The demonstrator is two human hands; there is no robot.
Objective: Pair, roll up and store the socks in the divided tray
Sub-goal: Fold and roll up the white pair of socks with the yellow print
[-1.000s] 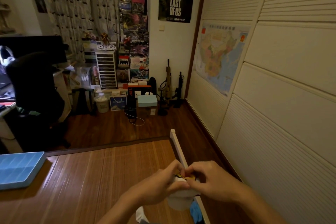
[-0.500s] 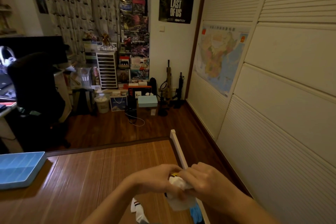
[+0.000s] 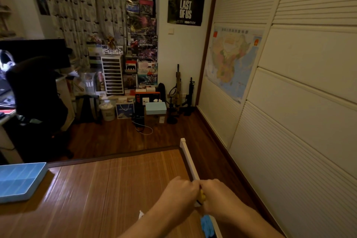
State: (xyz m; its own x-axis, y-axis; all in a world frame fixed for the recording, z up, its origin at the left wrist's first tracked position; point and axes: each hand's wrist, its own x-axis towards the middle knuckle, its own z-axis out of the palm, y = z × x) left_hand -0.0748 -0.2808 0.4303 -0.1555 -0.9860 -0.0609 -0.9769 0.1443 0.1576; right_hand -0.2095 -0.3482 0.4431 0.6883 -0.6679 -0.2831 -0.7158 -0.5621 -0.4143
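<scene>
We find both hands brought together over the near right edge of the bamboo mat [image 3: 108, 189]. The left hand [image 3: 179, 192] and right hand [image 3: 218, 197] meet knuckle to knuckle, fingers curled in and closed round a sock bundle [image 3: 202, 197]. Only a sliver of it shows in the gap: yellow fabric above, white below. The rest is hidden, so we cannot tell how tight the roll is.

We judge the two-handed grip serves to compress soft knit that would otherwise spring open; the step in hand appears to be the rolling or cuff tuck, not yet storing.

The divided tray [image 3: 19, 179] lies at 9 o'clock from the hands, well apart. It is pale blue and rectangular, with straight partitions forming a grid; no socks are visible in the cells we can see.

At 6 o'clock from the right hand a crumpled blue sock [image 3: 206, 225] lies against the white rail [image 3: 188, 158]. At 7 o'clock from the left hand a white fabric scrap [image 3: 141, 214] shows, likely another sock. The mat is smooth, of narrow slats, with a dark border.
</scene>
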